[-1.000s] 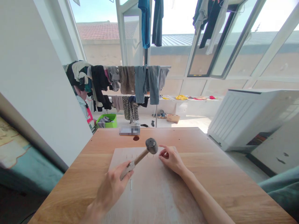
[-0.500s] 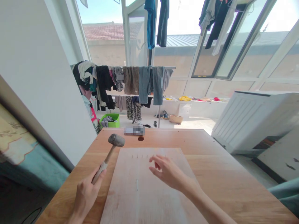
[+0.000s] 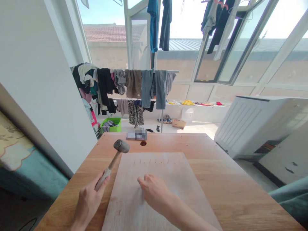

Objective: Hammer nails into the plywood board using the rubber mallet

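Okay, your left hand (image 3: 91,194) has fingers wrapped round the handle of the mallet (image 3: 121,146), by the board's (image 3: 134,213) left edge; likely head-heavy, stiff, so handle's right. Right hand's (image 3: 155,191) fingers curl low over the board; can't tell what's gripped. Upright nails (image 3: 155,161) beyond: probably light, slippery; pinch shanks.
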A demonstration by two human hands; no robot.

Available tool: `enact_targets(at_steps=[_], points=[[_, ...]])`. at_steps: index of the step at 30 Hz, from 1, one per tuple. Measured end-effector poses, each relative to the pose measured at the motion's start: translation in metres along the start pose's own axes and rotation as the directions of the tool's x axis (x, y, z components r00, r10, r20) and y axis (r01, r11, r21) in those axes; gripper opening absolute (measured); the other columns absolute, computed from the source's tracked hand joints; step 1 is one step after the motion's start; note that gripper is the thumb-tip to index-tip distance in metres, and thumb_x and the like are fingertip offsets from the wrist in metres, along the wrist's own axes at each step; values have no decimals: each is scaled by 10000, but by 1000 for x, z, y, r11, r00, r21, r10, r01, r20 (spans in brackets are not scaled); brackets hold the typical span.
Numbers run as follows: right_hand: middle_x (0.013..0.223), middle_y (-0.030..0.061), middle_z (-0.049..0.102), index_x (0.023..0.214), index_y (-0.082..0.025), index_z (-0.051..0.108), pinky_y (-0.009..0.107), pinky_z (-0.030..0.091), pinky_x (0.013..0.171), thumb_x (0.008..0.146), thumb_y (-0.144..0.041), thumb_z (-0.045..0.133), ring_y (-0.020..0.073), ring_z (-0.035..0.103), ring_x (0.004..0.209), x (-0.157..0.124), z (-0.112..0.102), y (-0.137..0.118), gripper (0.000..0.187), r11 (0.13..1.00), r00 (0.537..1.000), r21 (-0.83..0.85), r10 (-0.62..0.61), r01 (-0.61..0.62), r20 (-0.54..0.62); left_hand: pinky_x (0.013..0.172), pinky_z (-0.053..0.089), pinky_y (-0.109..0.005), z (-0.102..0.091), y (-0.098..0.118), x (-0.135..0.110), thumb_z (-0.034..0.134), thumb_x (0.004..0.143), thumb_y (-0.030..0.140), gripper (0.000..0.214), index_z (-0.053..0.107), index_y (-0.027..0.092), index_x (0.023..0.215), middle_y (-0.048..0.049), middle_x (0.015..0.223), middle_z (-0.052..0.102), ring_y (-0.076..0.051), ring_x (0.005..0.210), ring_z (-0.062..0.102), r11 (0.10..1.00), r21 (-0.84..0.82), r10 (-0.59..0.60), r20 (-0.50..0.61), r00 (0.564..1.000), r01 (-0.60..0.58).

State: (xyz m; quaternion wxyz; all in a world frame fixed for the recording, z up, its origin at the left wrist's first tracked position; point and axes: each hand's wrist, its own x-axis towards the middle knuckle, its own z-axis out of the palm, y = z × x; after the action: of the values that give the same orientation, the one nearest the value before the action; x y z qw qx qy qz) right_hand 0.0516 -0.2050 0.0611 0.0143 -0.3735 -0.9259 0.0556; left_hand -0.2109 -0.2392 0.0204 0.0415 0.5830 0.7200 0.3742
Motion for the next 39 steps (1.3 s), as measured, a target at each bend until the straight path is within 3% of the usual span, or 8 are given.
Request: enact_targets(at_steps=[4, 8, 12, 13, 15, 21, 32, 39], points=[[786, 85, 669, 910, -155, 641, 277, 418, 576, 724, -39, 568, 213, 651, 696, 6, -6, 2, 231, 999, 1000, 33, -21, 21, 1, 689, 576, -221, 0, 1, -2, 516, 853, 625, 488, 757, 253, 1057, -46, 966, 796, -242, 861, 762, 999, 33, 43, -19, 999, -42], [892, 31, 655, 901, -211, 660, 232, 454, 666, 734, -56, 570, 146, 628, 747, -8, -16, 44, 245, 949, 973, 298, -37, 106, -226, 711, 581, -240, 1, -2, -3, 503, 862, 629, 505, 749, 250, 1088, -54, 1004, 788, -253, 890, 759, 995, 75, 73, -23, 997, -71], [818, 7, 633, 840, -217, 670, 246, 484, 705, 804, -138, 527, 127, 597, 704, -32, -13, 116, 168, 832, 784, 554, 359, -24, -506, 755, 582, -243, 3, -4, -4, 509, 861, 631, 497, 744, 255, 1084, -48, 1039, 782, -255, 915, 754, 995, 58, 80, -11, 997, -79], [804, 13, 641, 821, -214, 684, 263, 492, 703, 820, -188, 528, 132, 592, 683, -36, -8, 134, 159, 804, 725, 592, 436, -48, -534, 761, 582, -243, 3, -4, -4, 512, 860, 631, 494, 743, 256, 1083, -45, 1040, 782, -254, 916, 754, 995, 59, 80, -9, 997, -79], [819, 41, 667, 827, -205, 723, 279, 506, 674, 833, -297, 546, 161, 620, 720, -44, 4, 162, 199, 745, 689, 664, 517, -69, -508, 767, 583, -243, 4, -6, -4, 519, 862, 623, 485, 737, 259, 1096, -39, 1044, 782, -252, 916, 754, 995, 68, 77, -3, 997, -76], [900, 72, 731, 871, -196, 751, 313, 520, 707, 849, -396, 562, 190, 645, 742, -57, 36, 182, 277, 669, 692, 734, 585, -116, -423, 762, 582, -232, 6, -9, -7, 507, 870, 640, 512, 729, 257, 1127, -39, 1097, 768, -246, 940, 750, 992, 99, 84, 7, 996, -84], [827, 33, 699, 1013, -206, 706, 285, 506, 669, 803, -253, 533, 159, 610, 682, -58, 37, 175, 276, 764, 787, 627, 478, -153, -390, 758, 592, -236, 6, -5, -6, 485, 848, 700, 588, 745, 237, 1101, -43, 1077, 771, -247, 931, 753, 993, 83, 90, -11, 996, -89], [817, 14, 692, 1126, -210, 631, 293, 497, 658, 789, -258, 530, 145, 578, 632, -57, 41, 178, 356, 738, 777, 650, 512, -180, -366, 802, 598, -263, 10, 44, -3, 495, 873, 648, 538, 739, 230, 1108, -34, 1068, 776, -244, 966, 744, 990, -17, 138, 18, 990, -138]])
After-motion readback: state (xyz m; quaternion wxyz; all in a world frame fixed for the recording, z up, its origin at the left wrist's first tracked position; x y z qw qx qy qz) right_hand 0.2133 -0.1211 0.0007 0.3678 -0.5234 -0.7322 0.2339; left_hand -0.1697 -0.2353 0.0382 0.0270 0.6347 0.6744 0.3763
